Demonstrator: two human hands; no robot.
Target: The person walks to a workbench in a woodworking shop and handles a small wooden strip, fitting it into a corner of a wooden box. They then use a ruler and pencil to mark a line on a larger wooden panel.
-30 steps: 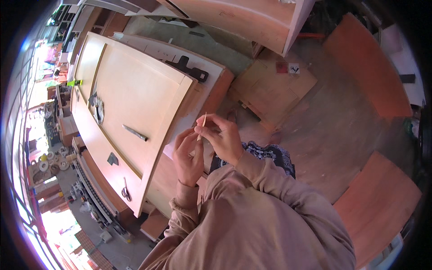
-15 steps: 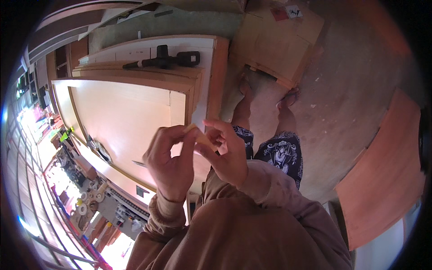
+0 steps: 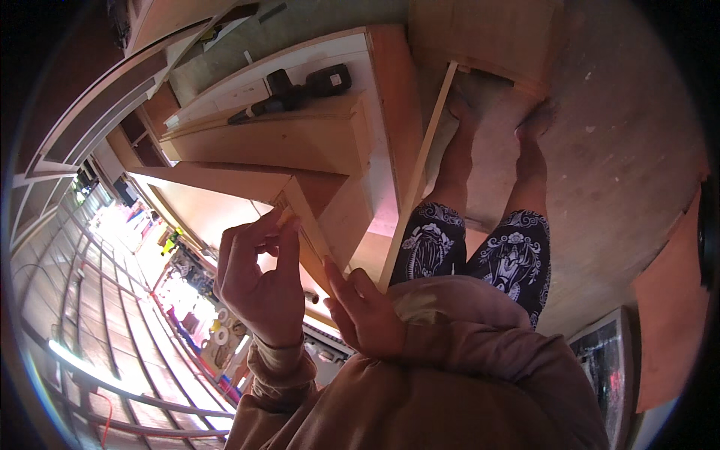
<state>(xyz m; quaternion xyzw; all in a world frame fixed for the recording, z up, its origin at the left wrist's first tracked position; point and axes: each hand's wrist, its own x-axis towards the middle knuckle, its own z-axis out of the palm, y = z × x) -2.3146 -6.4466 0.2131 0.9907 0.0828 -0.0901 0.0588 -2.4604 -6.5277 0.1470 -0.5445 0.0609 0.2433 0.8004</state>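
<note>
My left hand (image 3: pixel 262 277) pinches a small yellowish folded piece (image 3: pixel 285 217), perhaps sandpaper, between thumb and fingertips. That piece is at the upper end of a light wooden panel's narrow edge (image 3: pixel 311 251). My right hand (image 3: pixel 367 311) grips the same panel lower down, with the fingers along the edge and the thumb on the near side. Its fingertips are partly hidden by the edge. The panel is tilted, and its pale face (image 3: pixel 214 202) shows behind my left hand.
Beyond the panel, a black cordless tool (image 3: pixel 296 94) lies on stacked wooden panels (image 3: pixel 262 139). A long thin wooden strip (image 3: pixel 424 169) slants beside my legs. A brown box-like piece (image 3: pixel 487 37) stands at the far side. On the right is a curved-looking reddish-brown board (image 3: pixel 671 300).
My hands have moved apart; the right one has gone from the small piece to the panel edge. The panel now stands tilted, and the view has turned.
</note>
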